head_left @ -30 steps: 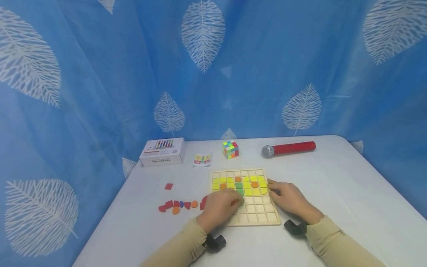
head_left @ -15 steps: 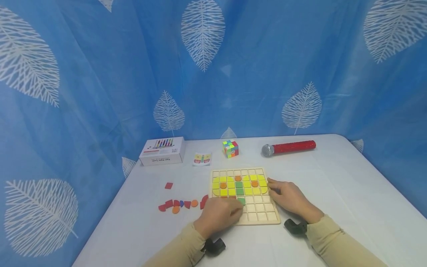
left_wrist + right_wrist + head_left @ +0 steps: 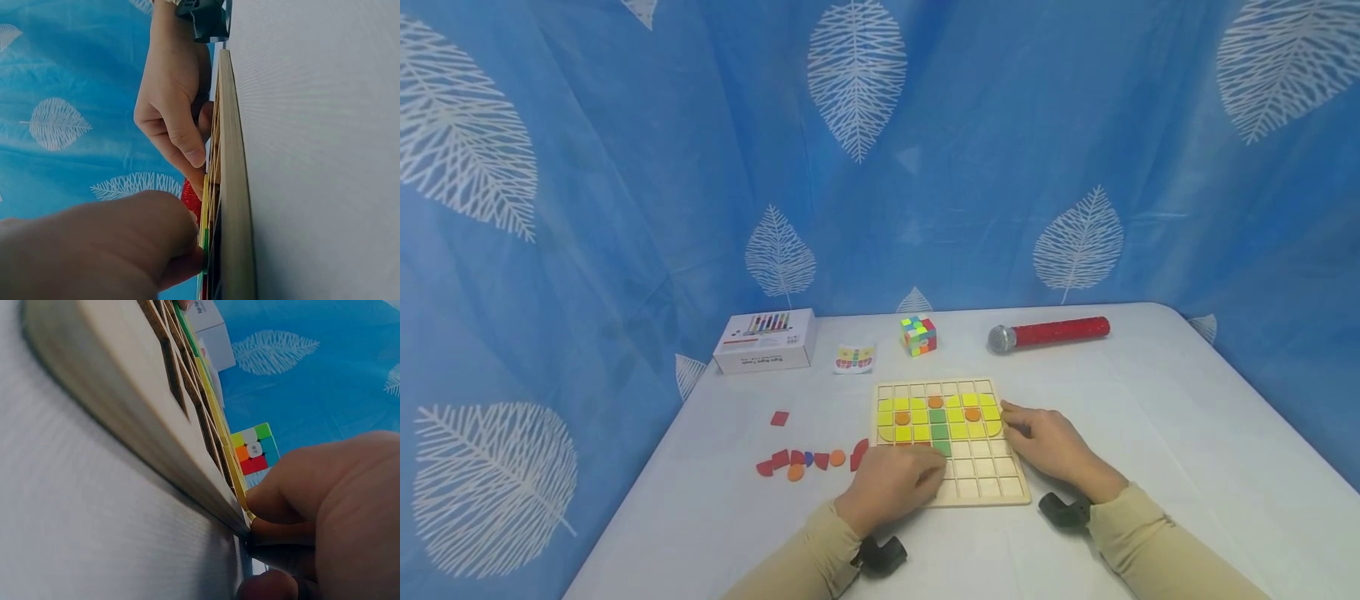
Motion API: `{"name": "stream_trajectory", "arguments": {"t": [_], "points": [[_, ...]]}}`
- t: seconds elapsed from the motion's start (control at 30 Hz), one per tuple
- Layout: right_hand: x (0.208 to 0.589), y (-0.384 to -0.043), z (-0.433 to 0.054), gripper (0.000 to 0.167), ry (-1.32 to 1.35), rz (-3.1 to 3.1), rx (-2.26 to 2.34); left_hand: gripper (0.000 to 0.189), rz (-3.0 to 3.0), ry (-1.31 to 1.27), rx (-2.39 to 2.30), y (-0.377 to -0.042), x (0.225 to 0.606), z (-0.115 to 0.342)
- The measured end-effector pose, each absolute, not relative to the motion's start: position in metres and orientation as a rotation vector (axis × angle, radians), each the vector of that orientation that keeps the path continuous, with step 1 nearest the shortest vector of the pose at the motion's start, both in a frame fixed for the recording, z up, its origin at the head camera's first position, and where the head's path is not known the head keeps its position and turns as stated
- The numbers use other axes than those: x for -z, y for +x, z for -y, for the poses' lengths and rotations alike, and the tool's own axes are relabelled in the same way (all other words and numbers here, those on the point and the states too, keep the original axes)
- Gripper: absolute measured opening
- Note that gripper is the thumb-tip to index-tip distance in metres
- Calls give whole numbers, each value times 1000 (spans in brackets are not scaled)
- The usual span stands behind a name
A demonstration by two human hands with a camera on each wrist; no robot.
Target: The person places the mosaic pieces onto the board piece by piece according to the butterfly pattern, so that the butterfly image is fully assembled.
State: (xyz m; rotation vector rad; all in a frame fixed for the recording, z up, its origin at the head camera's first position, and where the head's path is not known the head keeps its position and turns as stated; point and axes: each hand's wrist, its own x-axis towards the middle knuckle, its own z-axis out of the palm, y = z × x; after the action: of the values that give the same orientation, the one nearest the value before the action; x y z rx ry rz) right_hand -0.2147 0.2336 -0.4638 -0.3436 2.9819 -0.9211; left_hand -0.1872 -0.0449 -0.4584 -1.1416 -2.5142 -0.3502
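A wooden grid board (image 3: 988, 487) lies on the table, its upper rows filled with yellow tiles (image 3: 902, 433), orange discs (image 3: 973, 414) and a green column. My left hand (image 3: 891, 483) reaches over the board's lower left part, its curled fingers on the lowest green square tile (image 3: 942, 448), which lines up with the green squares above it. In the left wrist view that hand's fingertips meet the edge of the green tile (image 3: 205, 244). Red pieces on the board are mostly hidden under this hand. At the board's right edge, my right hand (image 3: 1052, 442) grips the rim beside the yellow tiles.
Left of the board lie loose red pieces (image 3: 780, 458), orange discs (image 3: 837, 457) and a small blue piece (image 3: 808, 458); a red square (image 3: 780, 418) sits apart. Behind stand a white box (image 3: 765, 340), a pattern card (image 3: 854, 359), a puzzle cube (image 3: 918, 336) and a red microphone (image 3: 1051, 332).
My left hand has shifted slightly toward the front left. The lowest green tile, first hidden by the fingers and then slightly low, now lies in line under the column. The right hand stays put.
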Motion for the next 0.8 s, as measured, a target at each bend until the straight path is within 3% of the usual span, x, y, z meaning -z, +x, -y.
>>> {"name": "stream_trajectory", "arguments": {"t": [0.23,0.43,0.63,0.8], "points": [[465,-215,-234,41,-338,-2975,922,27,2503,-1132,408,-188,459,46],[464,-216,-235,42,-332,-2972,912,7,2566,-980,495,-188,452,52],[463,-215,-235,42,-347,-2978,912,19,2724,-744,482,-193,442,70],[462,-215,-234,43,-357,-2971,914,31,2818,-317,482,-209,436,105]]}}
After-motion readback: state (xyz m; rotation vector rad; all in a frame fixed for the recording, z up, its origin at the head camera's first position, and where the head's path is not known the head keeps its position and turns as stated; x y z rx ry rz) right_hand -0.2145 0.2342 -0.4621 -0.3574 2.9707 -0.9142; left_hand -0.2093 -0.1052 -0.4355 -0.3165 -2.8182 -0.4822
